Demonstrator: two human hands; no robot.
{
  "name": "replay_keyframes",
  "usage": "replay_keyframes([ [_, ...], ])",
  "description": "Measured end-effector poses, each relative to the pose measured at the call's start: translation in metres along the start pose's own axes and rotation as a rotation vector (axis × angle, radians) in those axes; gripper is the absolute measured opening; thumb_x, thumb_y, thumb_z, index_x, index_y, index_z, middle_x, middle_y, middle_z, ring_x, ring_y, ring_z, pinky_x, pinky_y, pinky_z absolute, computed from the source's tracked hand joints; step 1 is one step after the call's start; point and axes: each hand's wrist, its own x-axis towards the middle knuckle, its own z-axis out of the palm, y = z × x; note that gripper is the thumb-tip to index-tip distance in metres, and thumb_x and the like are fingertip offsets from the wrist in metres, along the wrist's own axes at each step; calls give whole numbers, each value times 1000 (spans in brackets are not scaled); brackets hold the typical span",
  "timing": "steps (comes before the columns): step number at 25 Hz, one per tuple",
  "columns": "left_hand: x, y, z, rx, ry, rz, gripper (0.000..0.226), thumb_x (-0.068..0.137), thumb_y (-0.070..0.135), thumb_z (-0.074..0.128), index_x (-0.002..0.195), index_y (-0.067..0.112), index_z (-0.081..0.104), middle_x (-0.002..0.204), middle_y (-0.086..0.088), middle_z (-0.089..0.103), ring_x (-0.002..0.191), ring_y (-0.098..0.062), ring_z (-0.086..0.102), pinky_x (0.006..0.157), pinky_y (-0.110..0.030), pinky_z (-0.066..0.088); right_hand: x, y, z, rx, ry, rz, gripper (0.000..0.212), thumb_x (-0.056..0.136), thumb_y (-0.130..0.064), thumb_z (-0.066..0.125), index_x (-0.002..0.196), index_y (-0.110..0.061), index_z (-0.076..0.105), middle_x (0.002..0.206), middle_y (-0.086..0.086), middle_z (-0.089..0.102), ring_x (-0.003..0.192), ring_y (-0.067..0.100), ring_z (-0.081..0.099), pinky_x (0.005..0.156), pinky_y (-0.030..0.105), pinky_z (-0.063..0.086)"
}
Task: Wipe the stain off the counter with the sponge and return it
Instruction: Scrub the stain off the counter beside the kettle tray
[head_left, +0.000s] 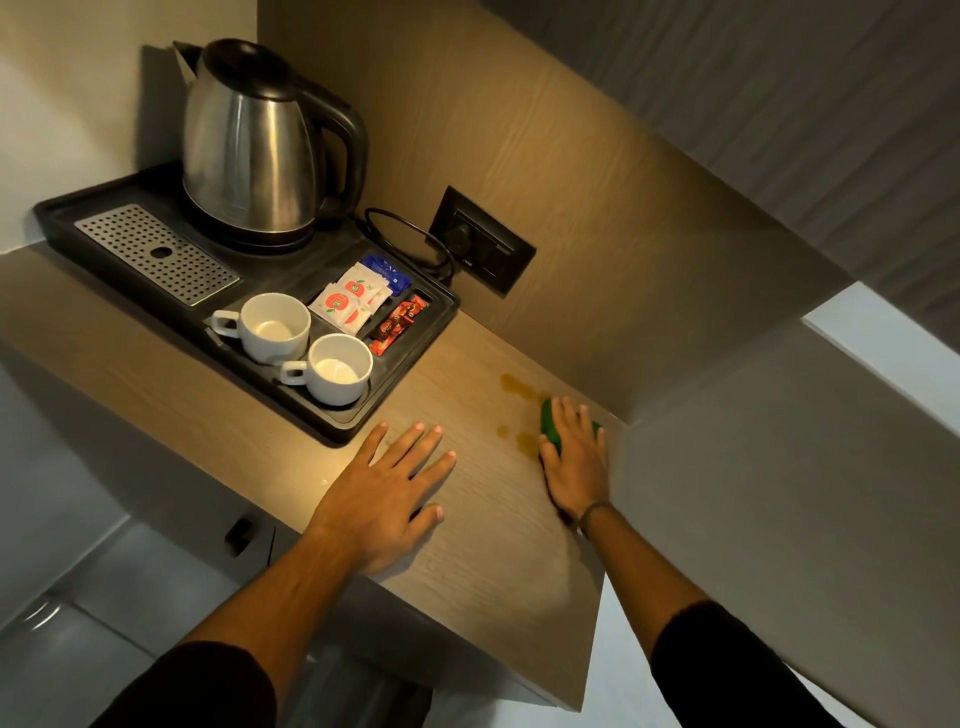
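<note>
A green sponge (550, 423) lies on the wooden counter (483, 530) near the right wall, mostly covered by my right hand (574, 457), which presses down on it. Brownish stain patches (517, 385) spread on the counter just left of and beyond the sponge, with more spots (524, 440) beside my thumb. My left hand (387, 493) rests flat on the counter, fingers spread, holding nothing.
A black tray (332, 423) at the left holds a steel kettle (254, 150), two white cups (306, 348), sachets (353, 301) and a drip grate (156, 254). A wall socket (483, 241) with the kettle's cord sits behind. A grey wall (753, 467) bounds the counter's right side.
</note>
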Motion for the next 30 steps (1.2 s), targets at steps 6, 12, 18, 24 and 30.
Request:
replay_keyframes([
  [6,0,1,-2,7,-6,-10,70,104,66,13,166,35,3,177,1,-7,161,-20,-13,130,-56,-7,12,9,-7,37,28,157,61,109,-27,42,165,-21,19,174,2,18,161,25,6,129,53,7],
  [12,-1,2,-2,22,-5,-12,70,105,64,14,166,33,3,177,0,-8,162,-22,-13,130,-57,-4,-9,9,6,27,-7,-91,62,109,-27,46,165,-22,18,174,0,18,161,23,5,130,54,5],
  [18,0,1,-2,43,-7,-5,69,105,63,13,166,32,-1,176,-1,-12,161,-22,-15,130,-58,-3,35,-21,3,-19,-2,30,64,107,-26,46,165,-21,20,173,2,20,161,26,8,129,54,8],
  [24,0,2,-4,42,-10,-11,69,106,62,16,166,32,0,176,-1,-12,161,-21,-16,130,-57,-3,24,-5,5,39,1,-49,61,108,-25,45,165,-21,22,173,0,19,161,25,7,129,55,7],
  [30,-1,3,-5,31,-8,-14,69,106,62,17,166,32,3,177,-1,-9,161,-21,-14,130,-58,-1,32,-37,19,36,-29,-236,65,107,-26,48,165,-26,19,174,-2,15,161,24,6,129,55,3],
])
